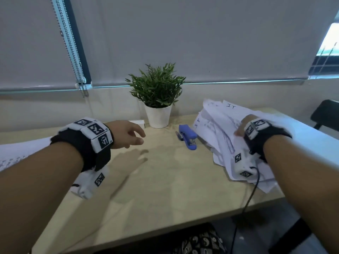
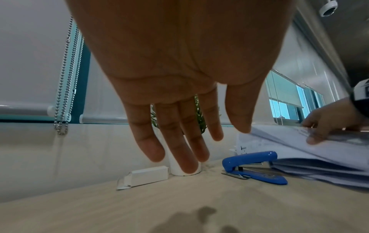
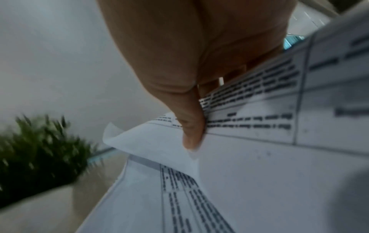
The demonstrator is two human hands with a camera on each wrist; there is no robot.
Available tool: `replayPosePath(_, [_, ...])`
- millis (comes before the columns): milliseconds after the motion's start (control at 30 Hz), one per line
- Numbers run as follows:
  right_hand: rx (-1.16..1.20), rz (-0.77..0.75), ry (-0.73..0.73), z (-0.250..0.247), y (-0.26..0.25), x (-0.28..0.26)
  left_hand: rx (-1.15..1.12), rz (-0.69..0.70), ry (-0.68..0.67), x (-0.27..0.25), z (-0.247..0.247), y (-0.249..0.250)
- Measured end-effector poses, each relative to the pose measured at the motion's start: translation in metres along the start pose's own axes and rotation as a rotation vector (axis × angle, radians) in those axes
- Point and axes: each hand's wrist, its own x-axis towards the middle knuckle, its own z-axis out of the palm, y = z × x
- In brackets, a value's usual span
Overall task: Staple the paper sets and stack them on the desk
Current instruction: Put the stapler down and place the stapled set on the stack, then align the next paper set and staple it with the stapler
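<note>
Right hand pinches sheets atop the loose paper pile; the blue stapler lies between the hands, its long axis toward the person, nearer the relaxed, empty left hand

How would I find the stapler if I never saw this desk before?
Find the potted plant at the back of the desk. Just right of its white pot, beside the messy pile of papers, lies the stapler. It is the only bright blue thing there.

Handwritten "IT" stands on the top sheet of the loose paper pile, right of the potted plant; the printed text elsewhere blurs.
</note>
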Motion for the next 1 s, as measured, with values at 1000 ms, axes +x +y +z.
replayPosePath(1000, [-0.332, -0.830, -0.534, 0.047, -0.143, -0.139, -0.309, -0.557, 0.224, -0.049, 0.034, -0.085])
